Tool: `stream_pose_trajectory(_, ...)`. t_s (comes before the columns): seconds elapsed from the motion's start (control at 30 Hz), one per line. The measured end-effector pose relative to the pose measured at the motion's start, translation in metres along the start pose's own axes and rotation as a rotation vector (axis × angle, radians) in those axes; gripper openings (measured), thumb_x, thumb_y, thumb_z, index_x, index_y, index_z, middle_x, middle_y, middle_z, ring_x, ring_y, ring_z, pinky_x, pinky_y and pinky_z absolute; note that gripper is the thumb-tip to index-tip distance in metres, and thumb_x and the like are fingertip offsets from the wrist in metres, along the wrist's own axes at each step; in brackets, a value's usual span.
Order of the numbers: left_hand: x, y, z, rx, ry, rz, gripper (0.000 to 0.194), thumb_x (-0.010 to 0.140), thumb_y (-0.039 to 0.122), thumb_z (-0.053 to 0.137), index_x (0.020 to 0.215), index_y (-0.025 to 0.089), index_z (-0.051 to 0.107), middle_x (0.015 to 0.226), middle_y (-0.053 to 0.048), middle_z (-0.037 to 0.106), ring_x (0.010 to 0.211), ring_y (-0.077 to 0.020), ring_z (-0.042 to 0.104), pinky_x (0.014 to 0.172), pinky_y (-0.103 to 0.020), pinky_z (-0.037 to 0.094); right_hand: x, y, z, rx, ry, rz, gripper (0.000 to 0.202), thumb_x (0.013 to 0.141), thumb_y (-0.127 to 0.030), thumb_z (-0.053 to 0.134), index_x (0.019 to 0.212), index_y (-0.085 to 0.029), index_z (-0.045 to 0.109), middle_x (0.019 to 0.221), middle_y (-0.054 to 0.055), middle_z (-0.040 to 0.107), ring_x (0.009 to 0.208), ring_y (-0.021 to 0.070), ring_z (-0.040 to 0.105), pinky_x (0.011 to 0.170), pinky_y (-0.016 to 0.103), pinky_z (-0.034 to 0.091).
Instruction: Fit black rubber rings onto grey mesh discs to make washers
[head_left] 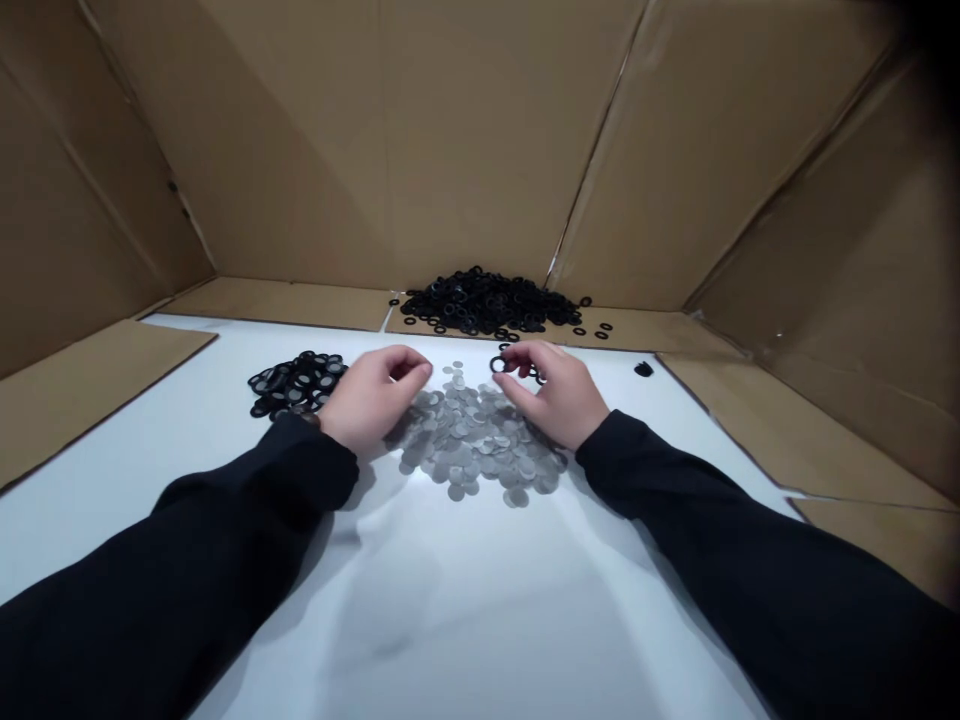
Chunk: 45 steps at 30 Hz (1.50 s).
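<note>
- The ring is held in the right hand, between thumb and fingers; the grip is clamped on its edge, and its open centre is turned roughly toward the camera.
- The left hand is held across from it, with thumb and forefinger together at the tips; whether anything thin is pinched there cannot be told.
- The two hands are kept apart, above the far part of the pale discs, which are spread in a loose, overlapping heap on the white counter.
- A pile of black rings is heaped beyond the hands, on a flat cardboard strip against the back wall; a few loose ones are scattered around its edges, and some are partly hidden by the right hand.
- Beside the left wrist, a cluster of black pieces is gathered on the counter, many with a pale centre shown; part of it is covered by the hand.
- A small dark clump is seen on the counter to the right of the right hand, well apart from it; its details are too small to be made out.
- Both forearms are covered by black sleeves, and a dark band is partly seen at the left wrist.
</note>
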<state>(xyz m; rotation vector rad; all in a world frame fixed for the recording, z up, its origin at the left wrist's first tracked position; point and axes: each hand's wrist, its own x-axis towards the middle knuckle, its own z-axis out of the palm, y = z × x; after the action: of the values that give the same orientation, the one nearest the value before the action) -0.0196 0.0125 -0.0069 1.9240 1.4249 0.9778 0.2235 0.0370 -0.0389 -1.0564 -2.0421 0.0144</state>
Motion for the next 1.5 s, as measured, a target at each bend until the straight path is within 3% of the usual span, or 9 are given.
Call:
stream_pose_trajectory(0.07,-0.006,0.010,0.011,-0.177,-0.117,-0.038,0.029,0.086,0.043,0.056,0.088,0.016,0.066,0.077,-0.002,0.064,0.065,-0.0141,0.053,0.063,-0.026,0.042,0.000,-0.024,0.003,0.068,-0.041,-0.088,0.018,0.085,-0.025,0.061,0.101,-0.018,0.061,0.089,0.005,0.065,0.081,0.0181,0.059,0.076,0.032,0.047)
stream_pose_trajectory(0.17,-0.009,0.013,0.019,-0.274,-0.185,-0.044,0.027,0.082,0.042,0.060,0.082,0.016,0.065,0.072,0.000,0.061,0.061,-0.0116,0.050,0.057,-0.024,0.040,-0.002,-0.042,0.009,0.114,-0.072,-0.149,0.016,0.084,-0.022,0.062,0.099,-0.018,0.060,0.086,0.005,0.063,0.080,0.0180,0.058,0.076,0.032,0.048)
stream_pose_trajectory(0.37,-0.007,0.008,0.017,-0.281,-0.107,-0.135,0.027,0.081,0.042,0.062,0.078,0.015,0.063,0.062,0.002,0.052,0.052,-0.0087,0.042,0.047,-0.021,0.033,-0.006,-0.026,0.013,0.051,-0.223,-0.066,0.033,0.087,-0.023,0.057,0.119,-0.017,0.060,0.105,0.011,0.063,0.101,0.0245,0.057,0.091,0.041,0.046)
stream_pose_trajectory(0.53,-0.008,0.008,0.017,-0.296,-0.105,-0.166,0.028,0.079,0.043,0.064,0.079,0.015,0.063,0.059,0.003,0.049,0.050,-0.0079,0.039,0.045,-0.021,0.030,-0.007,-0.016,0.016,0.006,-0.372,0.017,0.022,0.086,-0.023,0.057,0.104,-0.018,0.069,0.096,0.009,0.063,0.093,0.0228,0.058,0.088,0.040,0.047)
stream_pose_trajectory(0.67,-0.009,0.007,0.018,-0.295,-0.102,-0.170,0.027,0.080,0.042,0.063,0.078,0.016,0.063,0.056,0.004,0.048,0.049,-0.0080,0.038,0.046,-0.022,0.030,-0.004,-0.020,0.015,0.160,-0.332,0.164,0.012,0.082,-0.021,0.059,0.086,-0.018,0.070,0.084,0.004,0.065,0.077,0.0163,0.058,0.074,0.032,0.048)
stream_pose_trajectory(0.87,-0.009,0.005,0.017,-0.262,-0.092,-0.170,0.027,0.080,0.044,0.064,0.076,0.017,0.063,0.054,0.005,0.049,0.047,-0.0085,0.039,0.047,-0.023,0.032,0.002,-0.028,0.008,0.380,-0.342,0.414,0.018,0.075,-0.033,0.069,0.081,-0.017,0.069,0.071,0.001,0.066,0.064,0.0135,0.056,0.061,0.027,0.045)
stream_pose_trajectory(1.03,-0.009,0.004,0.018,-0.250,-0.089,-0.162,0.028,0.079,0.045,0.065,0.077,0.016,0.063,0.058,0.004,0.051,0.048,-0.0085,0.041,0.048,-0.023,0.033,0.003,-0.029,0.006,0.367,-0.353,0.453,0.021,0.075,-0.038,0.070,0.079,-0.018,0.072,0.068,0.001,0.067,0.062,0.0140,0.056,0.060,0.027,0.044)
stream_pose_trajectory(1.2,-0.008,0.003,0.018,-0.243,-0.079,-0.151,0.029,0.078,0.046,0.065,0.077,0.016,0.065,0.059,0.003,0.054,0.050,-0.0092,0.043,0.049,-0.023,0.034,0.004,-0.033,0.006,0.392,-0.325,0.383,0.023,0.081,-0.038,0.064,0.084,-0.018,0.074,0.082,0.003,0.071,0.073,0.0163,0.060,0.069,0.030,0.047)
stream_pose_trajectory(1.5,-0.007,0.008,0.018,-0.223,-0.106,-0.166,0.028,0.075,0.042,0.070,0.078,0.015,0.070,0.064,0.001,0.060,0.054,-0.0104,0.046,0.051,-0.024,0.036,0.004,-0.047,0.006,0.491,-0.251,0.497,0.022,0.077,-0.038,0.068,0.080,-0.017,0.073,0.075,0.003,0.070,0.065,0.0149,0.058,0.061,0.028,0.044)
